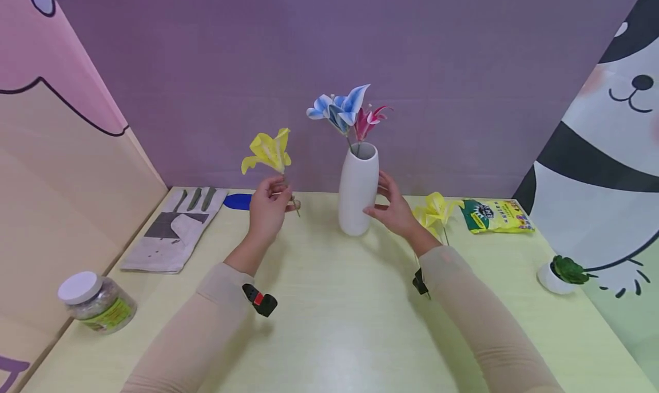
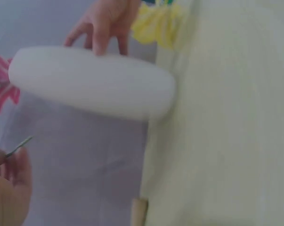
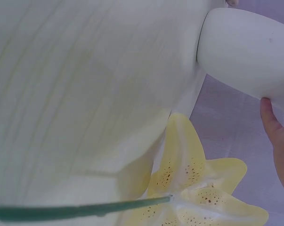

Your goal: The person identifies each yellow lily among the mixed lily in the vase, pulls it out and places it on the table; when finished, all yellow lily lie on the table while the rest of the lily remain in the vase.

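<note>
My left hand (image 1: 269, 204) pinches the thin stem of a yellow lily (image 1: 270, 151), held upright left of a tall white vase (image 1: 355, 195). The stem's lower end (image 2: 23, 144) pokes out past the fingers in the left wrist view. My right hand (image 1: 393, 207) holds the vase's right side, thumb at the front and fingers toward the back. The vase stands upright on the table, with a blue-and-white lily (image 1: 340, 110) and a pink lily (image 1: 369, 121) in its mouth. Another yellow lily (image 3: 184, 172) lies beneath the right forearm, its green stem crossing the right wrist view.
At the left are a patterned folded cloth (image 1: 170, 233), a flat blue object (image 1: 237, 202) and a white-lidded jar (image 1: 100, 302). A green and yellow packet (image 1: 496, 216) and a small potted succulent (image 1: 561, 274) are at the right. A purple backdrop (image 1: 206, 84) rises behind the table.
</note>
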Action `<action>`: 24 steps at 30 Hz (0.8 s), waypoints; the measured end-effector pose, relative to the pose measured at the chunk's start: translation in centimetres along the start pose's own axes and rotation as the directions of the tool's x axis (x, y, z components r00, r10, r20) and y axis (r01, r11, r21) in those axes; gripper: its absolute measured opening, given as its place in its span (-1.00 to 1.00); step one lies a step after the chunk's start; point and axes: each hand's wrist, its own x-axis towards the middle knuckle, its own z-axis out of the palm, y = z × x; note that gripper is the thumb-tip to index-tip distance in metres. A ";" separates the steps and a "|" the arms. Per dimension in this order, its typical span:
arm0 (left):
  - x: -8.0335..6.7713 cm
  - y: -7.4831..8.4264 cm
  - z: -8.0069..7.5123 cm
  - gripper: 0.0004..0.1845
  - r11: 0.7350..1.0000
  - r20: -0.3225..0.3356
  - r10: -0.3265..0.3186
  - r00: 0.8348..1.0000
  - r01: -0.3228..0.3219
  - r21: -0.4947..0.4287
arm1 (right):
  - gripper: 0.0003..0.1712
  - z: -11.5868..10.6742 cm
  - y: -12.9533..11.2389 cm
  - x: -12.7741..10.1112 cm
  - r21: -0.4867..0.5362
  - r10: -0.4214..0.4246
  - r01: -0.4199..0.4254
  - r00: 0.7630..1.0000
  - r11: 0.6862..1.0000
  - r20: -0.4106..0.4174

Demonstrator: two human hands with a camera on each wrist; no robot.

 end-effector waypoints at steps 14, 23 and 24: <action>-0.8 -4.9 -4.6 -0.65 0.889 0.211 -0.237 0.948 0.124 0.441 | 0.07 -0.1 -0.4 -0.1 -0.026 0.050 -0.050 0.999 0.998 0.000; -0.1 -7.5 -4.7 -0.60 0.878 0.239 -0.314 0.919 0.185 0.442 | 0.05 0.0 -0.5 0.0 -0.031 0.056 -0.055 0.998 0.998 0.007; 0.0 -7.6 -4.6 -0.61 0.872 0.238 -0.322 0.916 0.190 0.451 | 0.05 0.0 -0.5 0.0 -0.030 0.054 -0.054 0.999 0.998 0.008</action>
